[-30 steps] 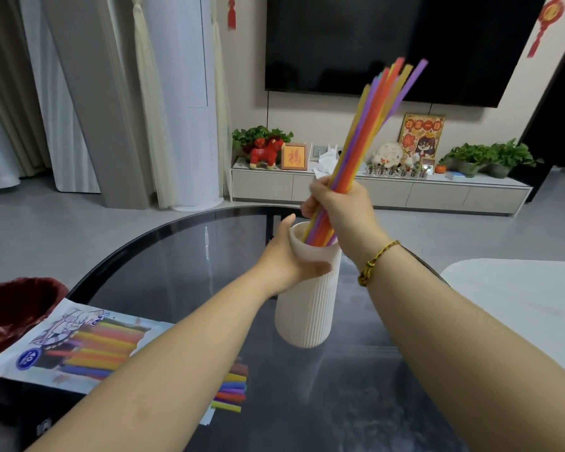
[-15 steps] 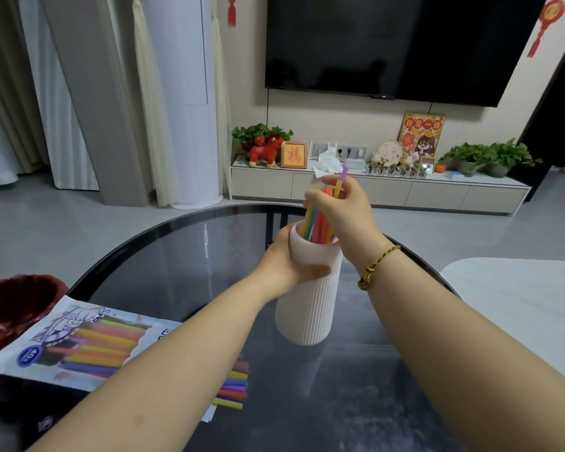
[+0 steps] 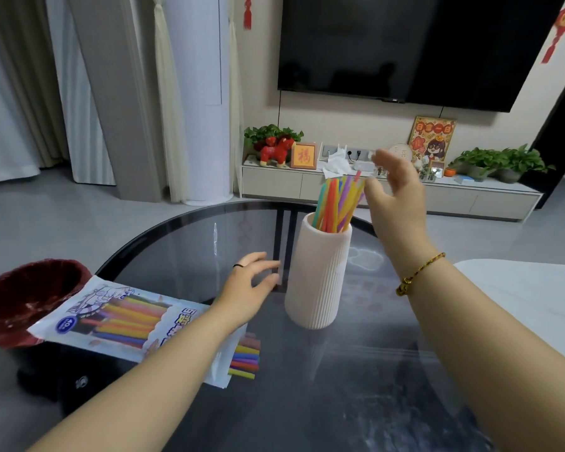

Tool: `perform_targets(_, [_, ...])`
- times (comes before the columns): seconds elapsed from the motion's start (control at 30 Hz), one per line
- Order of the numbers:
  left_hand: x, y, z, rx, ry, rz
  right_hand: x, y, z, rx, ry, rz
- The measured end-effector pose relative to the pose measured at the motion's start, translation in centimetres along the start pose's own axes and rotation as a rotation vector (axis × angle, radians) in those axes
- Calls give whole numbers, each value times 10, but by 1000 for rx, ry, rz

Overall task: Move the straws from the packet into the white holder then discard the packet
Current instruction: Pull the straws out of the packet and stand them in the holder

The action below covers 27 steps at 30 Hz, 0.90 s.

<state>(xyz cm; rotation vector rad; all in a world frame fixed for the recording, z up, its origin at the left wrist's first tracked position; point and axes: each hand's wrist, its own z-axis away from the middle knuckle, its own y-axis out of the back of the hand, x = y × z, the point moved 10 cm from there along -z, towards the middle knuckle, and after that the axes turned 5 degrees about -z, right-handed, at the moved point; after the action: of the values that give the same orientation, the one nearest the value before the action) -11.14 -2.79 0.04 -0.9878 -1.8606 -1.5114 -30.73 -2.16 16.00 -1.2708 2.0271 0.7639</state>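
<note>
The white ribbed holder (image 3: 318, 275) stands upright on the dark glass table (image 3: 356, 370), with a bunch of coloured straws (image 3: 338, 203) leaning out of its mouth. My right hand (image 3: 395, 194) hovers open just right of the straw tips, holding nothing. My left hand (image 3: 250, 287) is open low over the table, a little left of the holder and not touching it. The straw packet (image 3: 118, 318) lies flat at the table's left edge under my left forearm. Several straw ends (image 3: 245, 358) poke out of its open right end.
A dark red bin (image 3: 23, 295) sits beside the table at the left, right by the packet. A white table top (image 3: 535, 295) lies to the right. A TV cabinet with plants and ornaments (image 3: 388, 187) lines the far wall.
The bunch of straws dropped down into the holder. My right hand let go of them and opened to the right. My left hand released the holder's rim and moved down and left.
</note>
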Motion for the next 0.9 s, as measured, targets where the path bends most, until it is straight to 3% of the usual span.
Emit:
perform_targets(0.1, [-25,11,28,58,6,-93,-21,-17,26,-102,167,243])
perform_targets(0.23, [-65,21,66,111,96,-245,-16,-49,67,-283,146,254])
perform_targets(0.4, [-107,23,96,80,196,-533,43,-100,127,-632,-129,290])
perform_targets(0.5, [-120,18,104,24,201,-591,85,-129,176,-896,-323,380])
perform_targets(0.6, [-123,15,104,5,196,-627,107,-145,212,-1030,-405,463])
perform_targets(0.77, [-125,12,103,-24,206,-658,118,-159,226,-1102,-334,668])
perform_targets(0.9, [-125,11,103,-36,209,-667,108,-169,225,-1100,-106,905])
